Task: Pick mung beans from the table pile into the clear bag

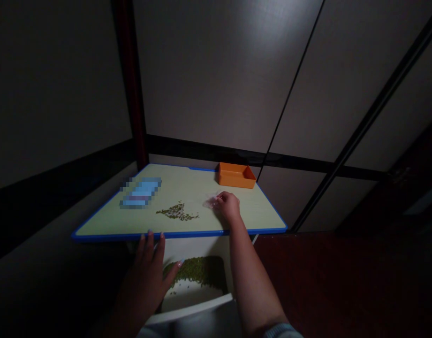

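My right hand (229,206) pinches a small clear plastic bag (211,202) on the pale tabletop (187,183). What the bag contains is too small to make out. To its left lies a loose scatter of small greenish beans or seeds (177,212). My left hand (148,267) has its fingers spread, with the fingertips near the table's blue front edge and the thumb over a white drawer-like bin (194,305). Inside that bin, a heap of the same green pieces (198,270) is banked toward the far side.
An orange open box (237,178) stands at the table's back right. At the left is a blurred-out bluish rectangular object (141,192). Dark cabinet panels (216,84) rise behind the table, and a reddish floor (321,281) shows at right.
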Motion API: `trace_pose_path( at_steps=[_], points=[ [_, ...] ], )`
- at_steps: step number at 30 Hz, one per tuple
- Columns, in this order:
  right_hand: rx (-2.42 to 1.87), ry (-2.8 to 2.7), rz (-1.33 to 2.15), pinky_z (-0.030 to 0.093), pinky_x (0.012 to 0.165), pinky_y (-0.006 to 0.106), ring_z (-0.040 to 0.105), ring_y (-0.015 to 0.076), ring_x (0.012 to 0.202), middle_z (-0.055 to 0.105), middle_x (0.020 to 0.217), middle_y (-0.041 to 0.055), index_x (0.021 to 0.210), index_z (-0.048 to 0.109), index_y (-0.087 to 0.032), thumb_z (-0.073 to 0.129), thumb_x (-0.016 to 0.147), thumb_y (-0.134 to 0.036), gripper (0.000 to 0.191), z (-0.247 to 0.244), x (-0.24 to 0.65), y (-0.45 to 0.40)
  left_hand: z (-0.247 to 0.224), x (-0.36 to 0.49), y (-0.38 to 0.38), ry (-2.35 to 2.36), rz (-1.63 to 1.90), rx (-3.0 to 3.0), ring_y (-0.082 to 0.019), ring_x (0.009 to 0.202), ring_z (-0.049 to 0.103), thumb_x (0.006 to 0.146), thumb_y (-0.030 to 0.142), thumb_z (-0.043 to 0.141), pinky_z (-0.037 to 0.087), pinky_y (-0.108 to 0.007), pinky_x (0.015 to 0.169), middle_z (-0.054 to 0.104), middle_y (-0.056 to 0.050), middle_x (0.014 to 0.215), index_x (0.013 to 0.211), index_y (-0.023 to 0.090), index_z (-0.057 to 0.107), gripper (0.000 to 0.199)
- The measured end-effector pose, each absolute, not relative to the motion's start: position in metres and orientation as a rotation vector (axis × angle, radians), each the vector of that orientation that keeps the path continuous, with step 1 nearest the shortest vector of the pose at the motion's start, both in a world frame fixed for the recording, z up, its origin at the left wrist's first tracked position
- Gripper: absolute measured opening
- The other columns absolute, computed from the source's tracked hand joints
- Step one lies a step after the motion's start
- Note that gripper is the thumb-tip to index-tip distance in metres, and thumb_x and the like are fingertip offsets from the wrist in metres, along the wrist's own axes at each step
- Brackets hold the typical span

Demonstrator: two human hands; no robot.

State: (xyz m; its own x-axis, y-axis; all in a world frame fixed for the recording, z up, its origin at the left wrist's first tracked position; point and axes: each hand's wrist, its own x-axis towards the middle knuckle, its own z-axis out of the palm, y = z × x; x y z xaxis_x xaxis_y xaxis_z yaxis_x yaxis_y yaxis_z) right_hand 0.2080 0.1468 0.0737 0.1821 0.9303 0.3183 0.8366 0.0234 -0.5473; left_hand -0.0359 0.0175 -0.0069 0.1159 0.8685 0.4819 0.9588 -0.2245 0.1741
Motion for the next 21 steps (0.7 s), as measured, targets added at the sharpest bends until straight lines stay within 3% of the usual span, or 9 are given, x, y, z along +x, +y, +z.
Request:
trace_pose_path(
  at_steps=[6, 16, 21],
  points=[
    [-1.927, -1.551, 0.092, 0.033, 0.083, 0.033, 0.056, 0.02, 0.094, 0.07, 0.09, 0.0059, 0.09, 0.071, -0.023, 0.057, 0.087, -0.029, 0.016, 0.083, 0.218, 0.139, -0.007, -0.035, 0.018, -1.851, -0.77, -2.211, -0.037, 0.144, 0.015, 0.078, 0.062, 0.041, 0.034, -0.052, 0.109, 0.028, -0.026, 0.151, 0.135, 0.004, 0.042, 0.082],
    [-1.762, -1.753, 0.205, 0.034, 0.078, 0.027, 0.057, 0.0163, 0.09, 0.071, 0.09, 0.0024, 0.087, 0.07, -0.023, 0.057, 0.087, -0.029, 0.014, 0.077, 0.195, 0.141, -0.002, -0.033, 0.016, -1.877, -0.77, -2.219, -0.038, 0.143, 0.018, 0.078, 0.061, 0.04, 0.038, -0.052, 0.106, 0.028, -0.025, 0.151, 0.136, 0.005, 0.042, 0.081],
    [-1.883, -1.731, 0.113, 0.032, 0.082, 0.03, 0.058, 0.0199, 0.095, 0.071, 0.092, 0.0055, 0.09, 0.07, -0.022, 0.058, 0.087, -0.031, 0.015, 0.078, 0.198, 0.142, 0.0, -0.032, 0.013, -1.874, -0.765, -2.206, -0.036, 0.143, 0.018, 0.08, 0.059, 0.04, 0.039, -0.05, 0.105, 0.028, -0.024, 0.151, 0.137, 0.007, 0.04, 0.078]
  ],
)
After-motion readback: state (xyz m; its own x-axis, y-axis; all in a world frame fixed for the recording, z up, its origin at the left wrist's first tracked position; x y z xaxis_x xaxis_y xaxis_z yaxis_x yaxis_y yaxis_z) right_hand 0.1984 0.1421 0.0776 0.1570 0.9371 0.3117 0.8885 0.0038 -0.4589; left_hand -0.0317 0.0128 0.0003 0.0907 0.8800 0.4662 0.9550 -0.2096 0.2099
